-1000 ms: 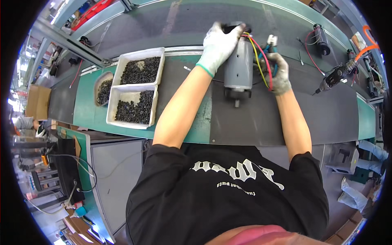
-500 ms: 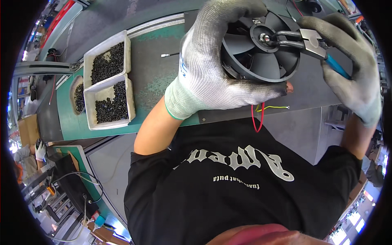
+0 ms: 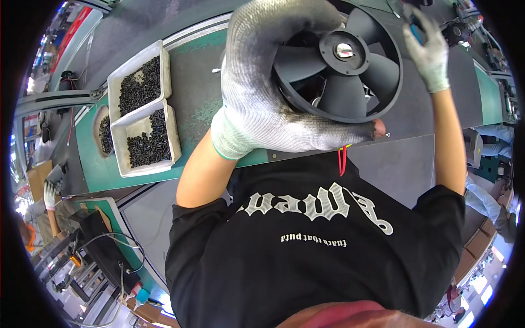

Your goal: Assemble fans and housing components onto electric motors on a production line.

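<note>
Holding the black axial fan (image 3: 342, 90) above the surface (image 3: 191, 90), our left hand (image 3: 262, 95) clamped on its left side, we cannot tell the grip of our blurred right hand (image 3: 430, 52). We seem to be working at the hub (image 3: 343, 65); the next move calls for holding it steady.

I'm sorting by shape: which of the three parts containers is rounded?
The small leftmost tray; the upper white bin and lower white bin are larger and rectangular.

Passage over the bench (image 3: 196, 79) between white bins (image 3: 174, 134) and left hand (image 3: 257, 90), black fan (image 3: 349, 68) an obstacle beyond.
</note>
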Demonstrator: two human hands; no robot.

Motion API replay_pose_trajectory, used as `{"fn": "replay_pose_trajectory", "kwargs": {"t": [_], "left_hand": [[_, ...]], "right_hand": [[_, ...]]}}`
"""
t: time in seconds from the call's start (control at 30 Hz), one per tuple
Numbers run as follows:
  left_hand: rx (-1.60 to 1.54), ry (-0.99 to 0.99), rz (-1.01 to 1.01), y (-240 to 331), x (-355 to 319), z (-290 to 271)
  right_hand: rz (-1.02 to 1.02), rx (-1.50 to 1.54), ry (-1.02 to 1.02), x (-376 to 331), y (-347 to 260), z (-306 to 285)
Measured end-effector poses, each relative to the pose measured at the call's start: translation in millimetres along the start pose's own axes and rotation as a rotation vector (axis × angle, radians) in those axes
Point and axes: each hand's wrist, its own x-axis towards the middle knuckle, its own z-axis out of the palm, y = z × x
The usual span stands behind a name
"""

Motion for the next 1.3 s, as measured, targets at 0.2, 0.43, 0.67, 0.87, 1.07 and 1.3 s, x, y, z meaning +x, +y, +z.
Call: {"fn": "replay_pose_trajectory", "kwargs": {"t": [0.2,0.43,0.67,0.87,1.07,1.3], "left_hand": [[0.359,-0.240,0.147,-20,11,7],[0.608,-0.196,-0.298,-60,12,19],[0.915,-0.438,-0.649,-58,-49,-3],[0.720,-0.475,-0.423,-4,-79,-1],[0.801,0.320,-0.254,107,-165,-69],[1.590,1.240,-0.444,194,-236,-233]], "right_hand": [[0.126,0.415,-0.243,-49,-103,-13],[0.353,1.351,-0.162,-37,-172,63],[0.585,0.708,-0.308,95,-76,127],[0.541,0.167,-0.349,217,-39,174],[0.133,0.144,-0.221,133,-89,113],[-0.237,0.028,-0.704,-111,-130,-24]]}}
